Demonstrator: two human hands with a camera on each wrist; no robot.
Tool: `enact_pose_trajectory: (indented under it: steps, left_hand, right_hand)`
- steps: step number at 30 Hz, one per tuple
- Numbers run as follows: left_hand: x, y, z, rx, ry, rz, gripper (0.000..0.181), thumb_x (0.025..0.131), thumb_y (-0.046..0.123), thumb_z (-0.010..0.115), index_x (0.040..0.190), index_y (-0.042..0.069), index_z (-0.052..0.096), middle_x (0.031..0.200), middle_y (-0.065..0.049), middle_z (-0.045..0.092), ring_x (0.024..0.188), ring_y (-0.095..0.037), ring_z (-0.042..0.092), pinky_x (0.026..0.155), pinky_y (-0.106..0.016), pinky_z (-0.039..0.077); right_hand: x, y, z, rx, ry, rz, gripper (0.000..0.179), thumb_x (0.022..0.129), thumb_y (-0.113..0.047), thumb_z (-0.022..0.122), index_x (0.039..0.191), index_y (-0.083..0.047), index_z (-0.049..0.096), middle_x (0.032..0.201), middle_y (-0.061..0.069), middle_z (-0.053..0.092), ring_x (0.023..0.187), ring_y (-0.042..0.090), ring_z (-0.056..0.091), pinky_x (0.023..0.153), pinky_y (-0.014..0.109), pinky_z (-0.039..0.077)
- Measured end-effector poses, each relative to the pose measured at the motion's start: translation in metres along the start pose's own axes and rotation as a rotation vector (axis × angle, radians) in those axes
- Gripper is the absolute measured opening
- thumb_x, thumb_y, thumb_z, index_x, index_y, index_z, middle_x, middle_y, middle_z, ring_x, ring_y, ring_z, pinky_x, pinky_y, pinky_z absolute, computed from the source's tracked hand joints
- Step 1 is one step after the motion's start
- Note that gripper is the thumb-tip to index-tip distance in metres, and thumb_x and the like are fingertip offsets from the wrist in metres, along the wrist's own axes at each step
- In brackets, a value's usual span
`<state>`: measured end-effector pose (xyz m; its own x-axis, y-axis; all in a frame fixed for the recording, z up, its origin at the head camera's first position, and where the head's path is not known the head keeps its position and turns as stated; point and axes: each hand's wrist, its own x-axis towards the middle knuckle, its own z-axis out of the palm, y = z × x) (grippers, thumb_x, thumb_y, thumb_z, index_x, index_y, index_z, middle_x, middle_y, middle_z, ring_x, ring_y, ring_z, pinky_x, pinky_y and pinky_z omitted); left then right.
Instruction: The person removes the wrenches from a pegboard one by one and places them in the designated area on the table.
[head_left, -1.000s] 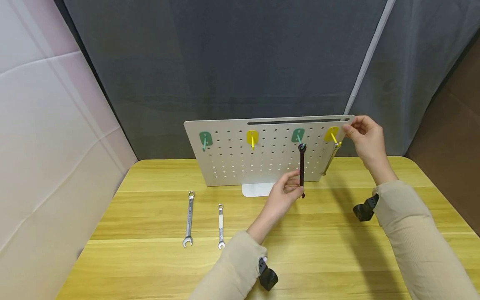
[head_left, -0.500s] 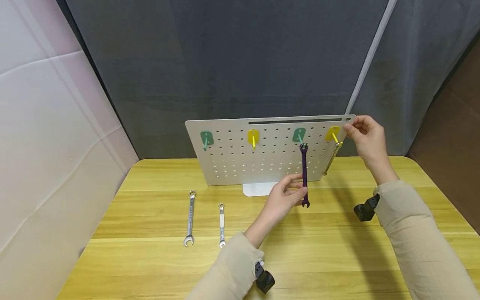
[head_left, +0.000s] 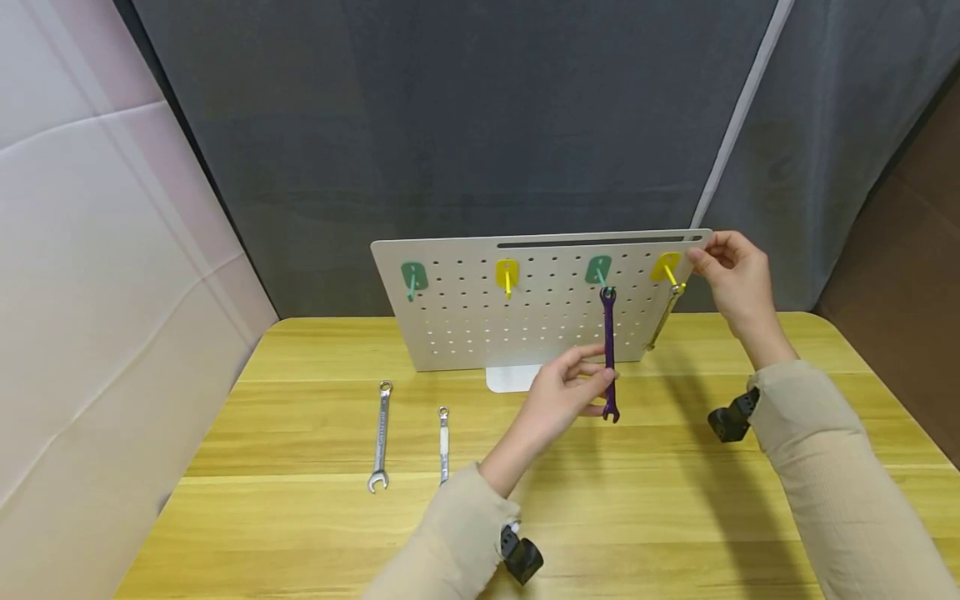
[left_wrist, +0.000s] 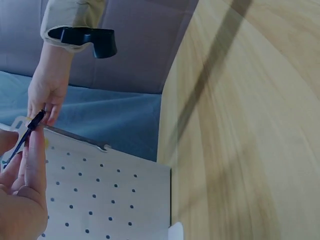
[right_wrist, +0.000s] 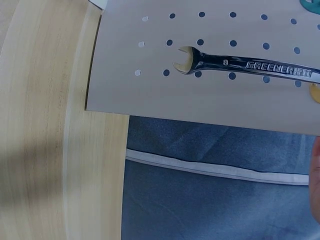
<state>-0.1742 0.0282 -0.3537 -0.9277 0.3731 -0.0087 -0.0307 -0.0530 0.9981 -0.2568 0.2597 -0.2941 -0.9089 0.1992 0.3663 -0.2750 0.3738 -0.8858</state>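
A dark purple combination wrench (head_left: 609, 333) hangs nearly vertical in front of the white pegboard (head_left: 465, 333). Its upper end meets the tip of the second green hook (head_left: 597, 271). My left hand (head_left: 557, 396) pinches the wrench low on its shaft, thumb in front; the open-ended head sticks out below. At the board's top right corner, my right hand (head_left: 738, 283) grips the edge between thumb and fingers. Just beside it, a shiny wrench (right_wrist: 250, 65) marked GREENER hangs from the right yellow hook (head_left: 667, 268).
Two silver wrenches lie on the wooden table (head_left: 300, 533): a longer one (head_left: 381, 437) and a shorter one (head_left: 444, 442) whose lower end the left sleeve hides. Another green hook (head_left: 413, 276) and yellow hook (head_left: 507, 273) bear nothing. A dark curtain (head_left: 480, 117) stands behind the board.
The purple wrench's lower end has swung towards me, so more of its length shows. My left hand has shifted slightly down with it. The right hand keeps its grip on the board.
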Motion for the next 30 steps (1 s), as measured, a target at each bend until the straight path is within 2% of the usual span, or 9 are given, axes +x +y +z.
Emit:
enact_pose_trajectory:
  steps: [6,14,25,30]
  left_hand:
    - [-0.002,0.005,0.001,-0.007,-0.005,0.011,0.039,0.093,0.014,0.061,0.130,0.006,0.054,0.114,-0.019,0.066,0.084,-0.015,0.068,0.072,-0.028,0.062]
    - [-0.004,0.010,0.003,-0.030,0.001,0.022,0.038,0.092,0.010,0.061,0.129,0.004,0.054,0.113,-0.020,0.066,0.079,-0.011,0.067,0.070,-0.028,0.062]
    - [-0.006,0.014,0.003,-0.033,0.003,0.039,0.040,0.092,0.012,0.062,0.131,0.007,0.053,0.114,-0.021,0.065,0.080,-0.010,0.066,0.070,-0.027,0.062]
    - [-0.011,0.014,0.003,-0.030,0.005,0.051,0.039,0.092,0.012,0.061,0.130,0.007,0.053,0.113,-0.021,0.065,0.084,-0.016,0.068,0.069,-0.028,0.062]
  right_hand:
    - [0.000,0.000,0.000,0.000,0.001,-0.001,0.013,0.092,-0.012,0.061,0.088,-0.023,0.055,0.081,-0.020,0.055,0.078,-0.003,0.052,0.071,0.001,0.049]
    - [0.000,0.001,0.000,0.006,0.005,0.002,0.013,0.091,-0.012,0.061,0.088,-0.023,0.055,0.081,-0.020,0.055,0.079,-0.002,0.052,0.071,0.001,0.049]
    - [0.000,0.000,0.000,-0.001,-0.002,0.005,0.012,0.092,-0.013,0.061,0.089,-0.024,0.055,0.082,-0.019,0.055,0.079,-0.003,0.052,0.072,0.001,0.048]
    - [-0.001,0.000,0.000,-0.002,-0.001,0.003,0.012,0.092,-0.013,0.061,0.088,-0.023,0.056,0.082,-0.020,0.055,0.078,-0.003,0.052,0.071,0.001,0.048]
